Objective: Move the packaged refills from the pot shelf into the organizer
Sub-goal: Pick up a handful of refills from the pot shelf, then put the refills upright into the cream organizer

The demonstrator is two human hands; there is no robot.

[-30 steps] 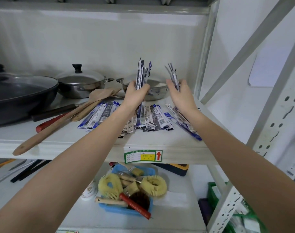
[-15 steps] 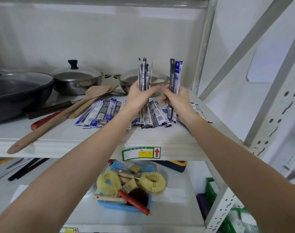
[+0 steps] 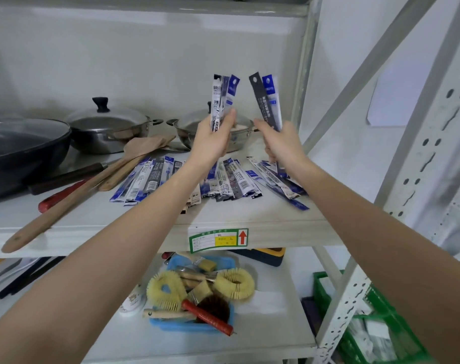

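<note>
Since half a second ago the two upright bundles have been drawn apart: the left hand (image 3: 210, 143) is clamped on one refill bundle (image 3: 222, 101), the right hand (image 3: 284, 145) on another (image 3: 268, 101). Loose refills (image 3: 231, 179) remain on the pot shelf (image 3: 249, 216) at 6 o'clock of the hands; no organizer is seen.

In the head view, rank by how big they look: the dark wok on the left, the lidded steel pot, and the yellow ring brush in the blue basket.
1. Dark wok, partly cut off by the frame
2. Lidded steel pot
3. Yellow ring brush, though it sits nearer the camera

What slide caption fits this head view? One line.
Each hand, left hand and right hand, lifts refill packets above the pot shelf.
</note>
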